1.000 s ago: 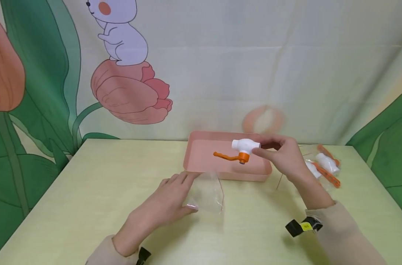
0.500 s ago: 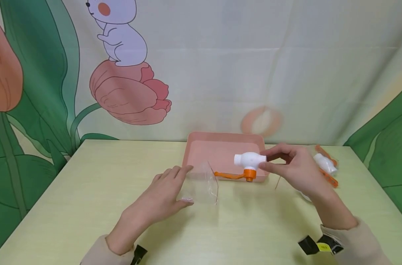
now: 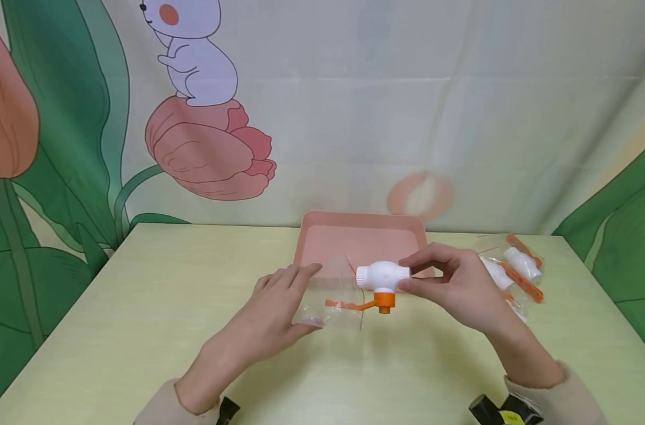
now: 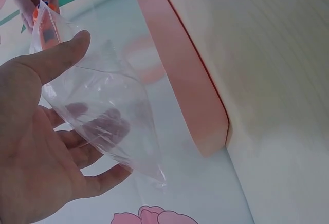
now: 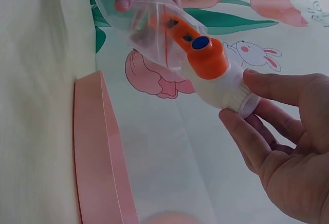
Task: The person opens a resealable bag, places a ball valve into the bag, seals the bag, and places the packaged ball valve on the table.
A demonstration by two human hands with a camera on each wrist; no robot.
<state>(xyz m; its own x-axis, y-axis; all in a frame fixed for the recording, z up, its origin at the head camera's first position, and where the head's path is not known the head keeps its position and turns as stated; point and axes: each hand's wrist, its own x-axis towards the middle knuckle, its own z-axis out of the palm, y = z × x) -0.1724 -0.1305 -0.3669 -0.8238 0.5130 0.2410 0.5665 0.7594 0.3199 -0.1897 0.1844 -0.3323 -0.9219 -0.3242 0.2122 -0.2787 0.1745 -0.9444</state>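
In the head view my right hand (image 3: 461,292) pinches one end of a white plastic ball valve (image 3: 383,275) between thumb and fingertips. The valve's orange lever handle (image 3: 384,301) points left, and its tip lies within the mouth of a clear zip bag (image 3: 319,301). My left hand (image 3: 259,324) holds that bag, its thumb on one side and its fingers on the other. The left wrist view shows the fingers through the clear film (image 4: 110,95). From the right wrist, the bag's red zip line crosses the handle (image 5: 180,31), while the white body stays outside.
Behind the hands a shallow pink tray (image 3: 362,236) stands at the table's back edge. Bagged white valves with orange handles (image 3: 521,282) lie at the right. A printed curtain (image 3: 328,118) hangs behind the pale table (image 3: 168,283).
The valve has come down and toward me from over the tray, then left to the bag. Its handle tip has entered the bag's mouth. The left hand keeps the bag in nearly the same place.
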